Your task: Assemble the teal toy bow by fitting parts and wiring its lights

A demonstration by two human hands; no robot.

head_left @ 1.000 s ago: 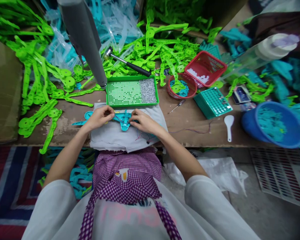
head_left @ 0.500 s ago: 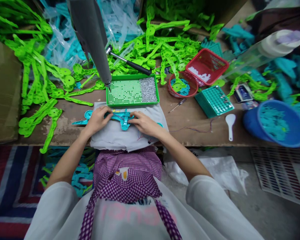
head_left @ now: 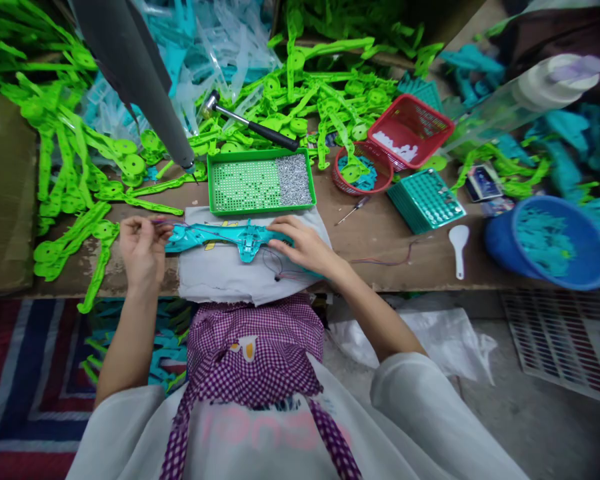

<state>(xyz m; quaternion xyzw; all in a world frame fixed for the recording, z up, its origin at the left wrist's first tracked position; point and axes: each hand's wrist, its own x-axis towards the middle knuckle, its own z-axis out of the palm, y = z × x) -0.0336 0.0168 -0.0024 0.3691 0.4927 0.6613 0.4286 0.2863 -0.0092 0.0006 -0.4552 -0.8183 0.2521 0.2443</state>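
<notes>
A long turquoise plastic part (head_left: 215,235) lies across a light cloth (head_left: 225,277), with a cross-shaped piece near its middle. Thin reddish-purple wires run along it. At its left end, my left hand (head_left: 144,250) is closed in a pinch on the wires. My right hand (head_left: 305,245) grips the part's right end, thumb below and fingers on top. More thin wire (head_left: 280,272) trails from beneath that hand over the cloth. Just behind the part stands a green tray (head_left: 245,183) with a perforated sheet and many small screws.
A grey electric screwdriver (head_left: 145,87) hangs at upper left. Behind are a hammer (head_left: 253,123) and heaped green parts (head_left: 70,153). To the right are red baskets (head_left: 415,133), a small screwdriver (head_left: 353,210), a teal stack (head_left: 425,200), a white spoon (head_left: 459,250) and a blue bowl (head_left: 500,240).
My left hand has moved left, drawing the wires along the part to its left end. My right hand has shifted slightly right. The hanging screwdriver appears farther left.
</notes>
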